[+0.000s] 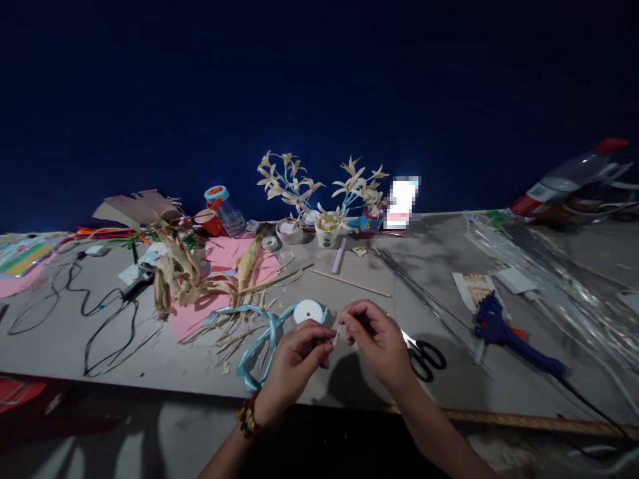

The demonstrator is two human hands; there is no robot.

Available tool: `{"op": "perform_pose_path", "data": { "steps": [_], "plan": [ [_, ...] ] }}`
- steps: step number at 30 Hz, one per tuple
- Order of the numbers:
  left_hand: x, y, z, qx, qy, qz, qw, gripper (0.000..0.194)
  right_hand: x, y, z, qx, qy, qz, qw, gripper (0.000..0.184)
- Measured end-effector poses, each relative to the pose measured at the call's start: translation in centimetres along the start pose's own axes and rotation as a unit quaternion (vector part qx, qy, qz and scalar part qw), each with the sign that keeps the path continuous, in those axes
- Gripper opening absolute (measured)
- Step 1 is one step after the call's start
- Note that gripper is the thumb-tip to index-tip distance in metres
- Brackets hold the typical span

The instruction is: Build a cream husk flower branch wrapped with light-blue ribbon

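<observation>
My left hand (303,354) and my right hand (378,340) meet over the front middle of the table, fingertips pinched. Between them is a small, thin pale strip (337,334), mostly hidden by the fingers, so its kind is unclear. Just behind my left hand lies a white spool (308,311), with light blue ribbon (273,327) curling away to the left. Black-handled scissors (426,357) lie beside my right wrist, their blades partly covered by it.
Dried corn husks (182,269) lie on pink paper (182,320) at left. Pale husk flowers (294,179) stand at the back near a paper cup (327,234) and a lit phone (401,203). A blue glue gun (514,338), wires (419,283) and a bottle (564,183) are right.
</observation>
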State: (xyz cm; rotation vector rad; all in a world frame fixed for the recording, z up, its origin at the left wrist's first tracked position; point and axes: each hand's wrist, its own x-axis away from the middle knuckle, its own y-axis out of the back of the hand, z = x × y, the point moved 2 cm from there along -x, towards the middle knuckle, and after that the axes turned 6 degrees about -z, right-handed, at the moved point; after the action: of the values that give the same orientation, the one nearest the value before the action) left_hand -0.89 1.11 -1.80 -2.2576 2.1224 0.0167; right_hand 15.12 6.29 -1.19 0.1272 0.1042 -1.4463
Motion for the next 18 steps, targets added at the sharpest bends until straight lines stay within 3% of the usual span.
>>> {"op": "perform_pose_path", "data": {
  "steps": [8, 12, 18],
  "plan": [
    [-0.06, 0.09, -0.13, -0.042, -0.007, -0.024, 0.999, 0.019, -0.30, 0.10, 0.32, -0.092, -0.024, -0.041, 0.995, 0.020],
    [0.19, 0.31, 0.26, -0.052, -0.010, -0.020, 0.998, 0.022, -0.35, 0.14, 0.18, -0.136, -0.058, -0.028, 0.989, 0.020],
    [0.05, 0.42, -0.38, -0.098, -0.091, -0.008, 0.991, 0.026, -0.48, -0.27, 0.29, -0.133, -0.061, 0.000, 0.989, 0.021]
  ]
}}
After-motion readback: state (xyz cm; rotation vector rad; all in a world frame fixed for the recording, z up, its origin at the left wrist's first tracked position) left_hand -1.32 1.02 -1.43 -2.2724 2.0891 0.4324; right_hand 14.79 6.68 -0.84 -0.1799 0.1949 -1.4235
